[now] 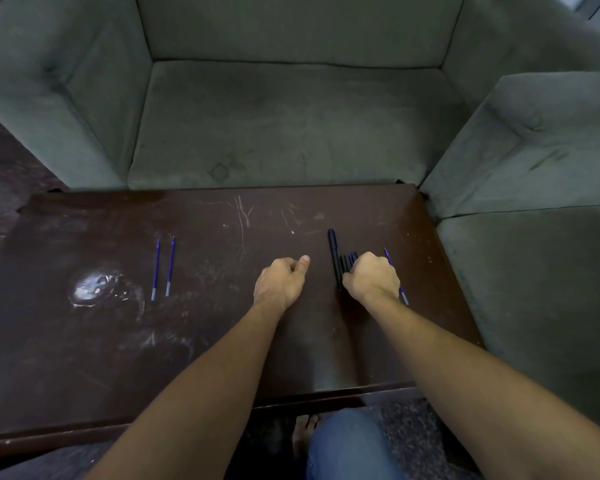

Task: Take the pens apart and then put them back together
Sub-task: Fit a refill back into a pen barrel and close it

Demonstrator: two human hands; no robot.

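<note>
Black pen barrels, about four, are lying under the right grip, long axes pointing away; its curled fingers are resting on them. Left grip is fisted, seemingly empty. Two blue refills are lying far left on the tabletop, one just right.

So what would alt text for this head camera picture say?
A person's right hand rests on a cluster of black pen parts on a dark scratched table, while the left hand is loosely curled; two blue refills lie apart at left.
</note>
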